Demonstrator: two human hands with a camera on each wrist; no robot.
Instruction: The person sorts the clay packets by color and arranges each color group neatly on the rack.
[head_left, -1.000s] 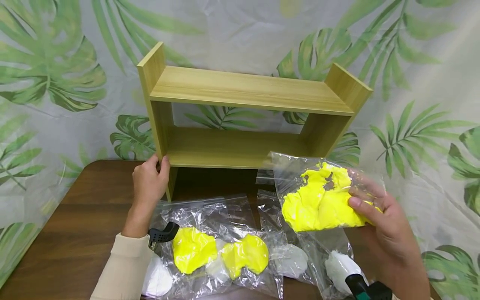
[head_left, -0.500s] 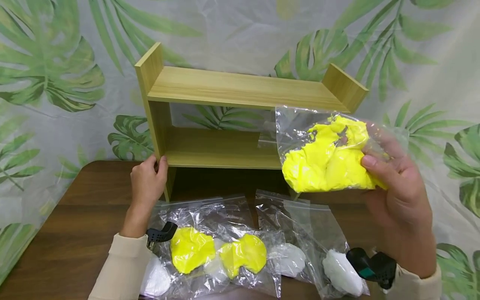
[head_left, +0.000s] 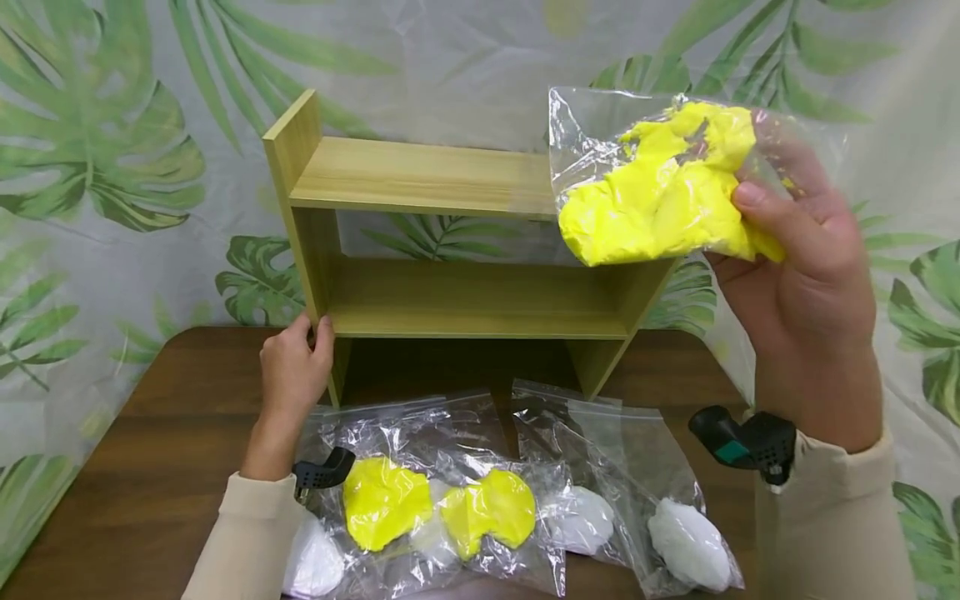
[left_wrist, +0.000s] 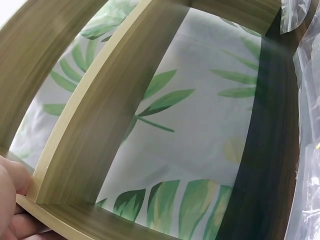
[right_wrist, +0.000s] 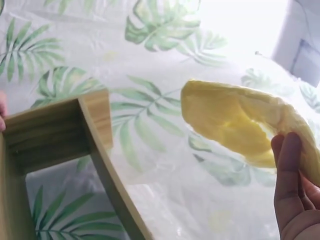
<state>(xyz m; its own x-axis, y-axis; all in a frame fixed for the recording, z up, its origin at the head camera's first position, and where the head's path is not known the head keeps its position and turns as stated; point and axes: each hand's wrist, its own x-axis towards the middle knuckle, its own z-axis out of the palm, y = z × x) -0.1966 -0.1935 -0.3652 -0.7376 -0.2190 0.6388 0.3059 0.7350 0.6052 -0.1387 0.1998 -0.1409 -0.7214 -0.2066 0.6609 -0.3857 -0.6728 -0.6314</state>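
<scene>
My right hand [head_left: 813, 242] pinches a clear zip bag of yellow clay [head_left: 660, 200] between thumb and fingers, up in front of the right end of a wooden shelf [head_left: 480, 300]. In the right wrist view the bag of yellow clay [right_wrist: 230, 120] hangs apart from the shelf [right_wrist: 50, 135]. My left hand [head_left: 296, 362] grips the front edge of the shelf's left side panel, level with the middle board. The left wrist view shows its fingers [left_wrist: 12, 175] at that corner. The bag covers the shelf's upper right end in the head view.
On the brown table [head_left: 187, 417], in front of the shelf, lie several clear bags. Some hold yellow clay [head_left: 386, 504], others white clay [head_left: 688, 542]. A leaf-print cloth [head_left: 450, 67] hangs behind the shelf.
My right hand has raised the bag of yellow clay from near the lower bags to the height of the top board. The left hand stays on the side panel.
</scene>
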